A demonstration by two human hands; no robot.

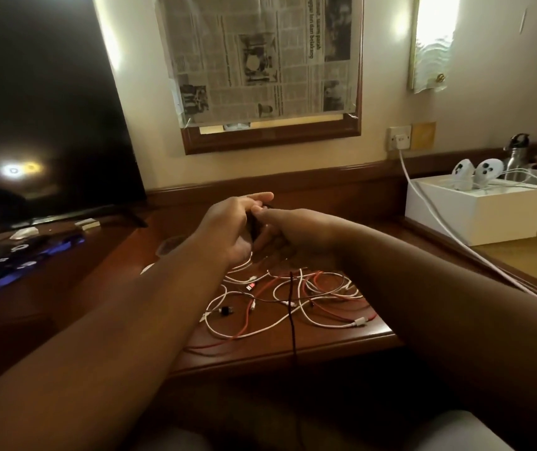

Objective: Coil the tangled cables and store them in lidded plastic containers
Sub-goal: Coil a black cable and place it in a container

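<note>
A tangle of white and red cables (288,299) lies on the wooden desk (293,348) below my hands. A thin dark cable (292,312) hangs down from my hands over the tangle and off the desk's front edge. My left hand (231,227) and my right hand (288,231) meet above the desk's far part. Between them sits a small dark bundle of that cable (254,226); my left hand grips it and my right hand's fingers pinch the cable at its top. No plastic container is clearly in view.
A dark TV screen (42,109) stands at the left. A white box (475,211) with two white controllers (475,172) sits at the right, beside a metal bottle (518,154). A white charger cord (439,219) runs from the wall socket (399,137) across the right side.
</note>
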